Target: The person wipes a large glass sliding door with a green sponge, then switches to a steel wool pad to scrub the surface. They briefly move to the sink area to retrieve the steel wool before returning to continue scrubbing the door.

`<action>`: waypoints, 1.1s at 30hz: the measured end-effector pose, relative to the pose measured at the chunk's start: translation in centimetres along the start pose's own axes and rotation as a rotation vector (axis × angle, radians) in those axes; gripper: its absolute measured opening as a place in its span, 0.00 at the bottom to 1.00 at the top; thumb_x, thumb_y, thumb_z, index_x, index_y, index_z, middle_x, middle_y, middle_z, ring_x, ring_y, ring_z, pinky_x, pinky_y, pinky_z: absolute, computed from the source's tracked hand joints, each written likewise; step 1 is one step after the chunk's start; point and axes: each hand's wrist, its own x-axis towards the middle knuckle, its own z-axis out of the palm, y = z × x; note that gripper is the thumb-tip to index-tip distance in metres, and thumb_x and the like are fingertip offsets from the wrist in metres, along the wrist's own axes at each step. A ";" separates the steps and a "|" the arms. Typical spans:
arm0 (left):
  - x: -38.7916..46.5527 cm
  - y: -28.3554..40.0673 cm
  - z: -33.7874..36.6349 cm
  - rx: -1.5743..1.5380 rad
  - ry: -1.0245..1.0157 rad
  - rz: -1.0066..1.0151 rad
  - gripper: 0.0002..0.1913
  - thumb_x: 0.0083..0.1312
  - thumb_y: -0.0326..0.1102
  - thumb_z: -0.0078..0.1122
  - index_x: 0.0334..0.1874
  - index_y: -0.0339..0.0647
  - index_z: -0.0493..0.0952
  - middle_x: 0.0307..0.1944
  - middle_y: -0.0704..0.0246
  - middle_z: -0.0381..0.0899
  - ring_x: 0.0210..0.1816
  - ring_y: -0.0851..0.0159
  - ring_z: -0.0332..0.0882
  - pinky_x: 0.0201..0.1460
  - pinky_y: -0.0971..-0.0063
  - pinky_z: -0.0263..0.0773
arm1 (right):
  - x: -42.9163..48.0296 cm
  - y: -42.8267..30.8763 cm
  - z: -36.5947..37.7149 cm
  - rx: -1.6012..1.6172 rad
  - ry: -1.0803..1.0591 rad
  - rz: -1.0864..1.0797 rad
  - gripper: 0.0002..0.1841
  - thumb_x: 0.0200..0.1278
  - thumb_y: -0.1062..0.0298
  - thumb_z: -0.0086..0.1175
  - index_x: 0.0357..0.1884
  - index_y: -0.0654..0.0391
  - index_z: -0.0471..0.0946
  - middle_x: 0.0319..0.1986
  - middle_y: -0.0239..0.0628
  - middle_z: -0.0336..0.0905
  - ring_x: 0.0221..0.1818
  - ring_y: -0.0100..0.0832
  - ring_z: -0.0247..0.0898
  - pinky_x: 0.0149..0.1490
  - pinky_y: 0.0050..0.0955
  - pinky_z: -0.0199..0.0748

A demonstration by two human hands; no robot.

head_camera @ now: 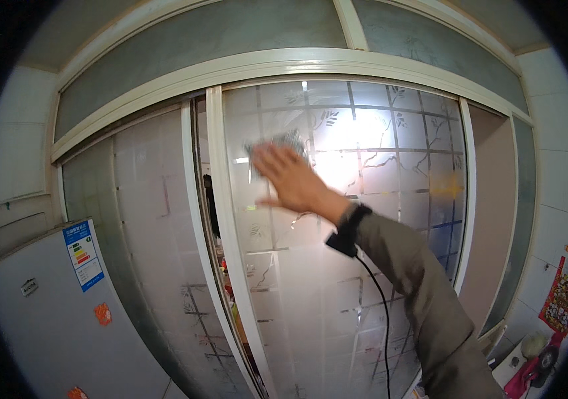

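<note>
My right hand [289,177], blurred, lies flat over a grey patterned cloth [294,142] and presses it to a frosted sliding glass door panel [309,294]. The fingers point up and left, with the thumb apart below. Much of the cloth is hidden under the palm; its edges show above and to the left of the fingers. The panel bears a grid and branch-and-leaf pattern, and a bright light reflects on it right of my hand. A black strap with a small box [346,239] is on my wrist. My left hand is out of view.
A black cable [386,319] hangs from the wrist box. A grey refrigerator [59,324] with an energy label stands at the left. Between the door's white frames [236,249] is a narrow gap. A red decoration [563,294] hangs on the tiled wall at right.
</note>
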 end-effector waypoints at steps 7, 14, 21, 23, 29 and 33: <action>0.5 -5.6 0.1 -0.067 -0.044 -0.210 0.13 0.78 0.37 0.66 0.58 0.38 0.85 0.63 0.50 0.82 0.68 0.41 0.78 0.71 0.53 0.76 | -11.1 -9.4 0.6 0.227 -0.247 -0.444 0.60 0.70 0.21 0.50 0.90 0.56 0.49 0.89 0.45 0.45 0.91 0.46 0.39 0.91 0.49 0.36; 0.4 -5.5 -3.1 -0.063 -0.067 -0.154 0.19 0.80 0.40 0.65 0.66 0.35 0.82 0.65 0.50 0.82 0.70 0.48 0.78 0.70 0.57 0.78 | 1.9 7.3 -3.9 -0.099 0.158 0.251 0.45 0.81 0.35 0.51 0.86 0.59 0.60 0.87 0.52 0.49 0.89 0.54 0.41 0.89 0.51 0.40; 2.6 -2.6 -4.1 -0.264 -0.122 -0.430 0.19 0.80 0.38 0.65 0.68 0.34 0.81 0.61 0.51 0.84 0.63 0.50 0.83 0.66 0.59 0.80 | -1.1 -0.5 -0.7 0.099 0.055 -0.083 0.51 0.77 0.25 0.49 0.87 0.57 0.59 0.88 0.48 0.47 0.90 0.53 0.39 0.89 0.54 0.39; 2.8 -2.3 -4.1 -0.187 -0.125 -0.403 0.19 0.80 0.37 0.65 0.68 0.36 0.81 0.59 0.52 0.85 0.59 0.51 0.85 0.64 0.60 0.80 | -5.0 -5.8 0.0 0.164 -0.090 -0.252 0.51 0.76 0.24 0.48 0.87 0.55 0.60 0.89 0.45 0.47 0.90 0.50 0.39 0.90 0.51 0.39; 4.2 -2.8 -4.3 -0.067 -0.040 -0.259 0.20 0.78 0.39 0.67 0.69 0.43 0.82 0.56 0.57 0.86 0.51 0.57 0.84 0.60 0.60 0.80 | -2.0 -1.3 -1.8 0.250 -0.056 -0.250 0.49 0.80 0.26 0.46 0.87 0.55 0.58 0.88 0.43 0.52 0.89 0.48 0.45 0.89 0.50 0.43; 3.1 -3.8 -4.0 -0.103 -0.060 -0.386 0.20 0.78 0.40 0.67 0.70 0.45 0.82 0.59 0.57 0.86 0.54 0.57 0.85 0.61 0.61 0.81 | 6.1 7.4 -3.8 -0.169 0.148 0.094 0.47 0.82 0.29 0.45 0.88 0.55 0.58 0.88 0.47 0.50 0.89 0.52 0.42 0.88 0.52 0.42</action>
